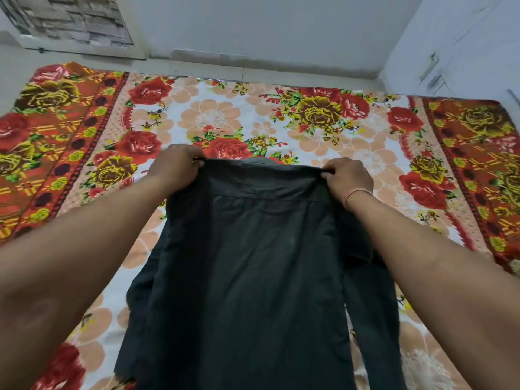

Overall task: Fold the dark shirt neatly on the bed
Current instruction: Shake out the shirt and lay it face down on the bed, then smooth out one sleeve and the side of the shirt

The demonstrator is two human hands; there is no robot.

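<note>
Both hands pinch the shoulders of the dark charcoal cotton shirt (253, 263), left hand (176, 164) at ten o'clock, right hand (347, 178) at two, its body hanging over the floral-printed bed sheet (225, 114).

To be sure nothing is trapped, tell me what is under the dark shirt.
The floral bedsheet shows on each side of the dark shirt and beyond its top edge, which the left hand and right hand grip. What lies directly beneath the cloth is covered.
</note>
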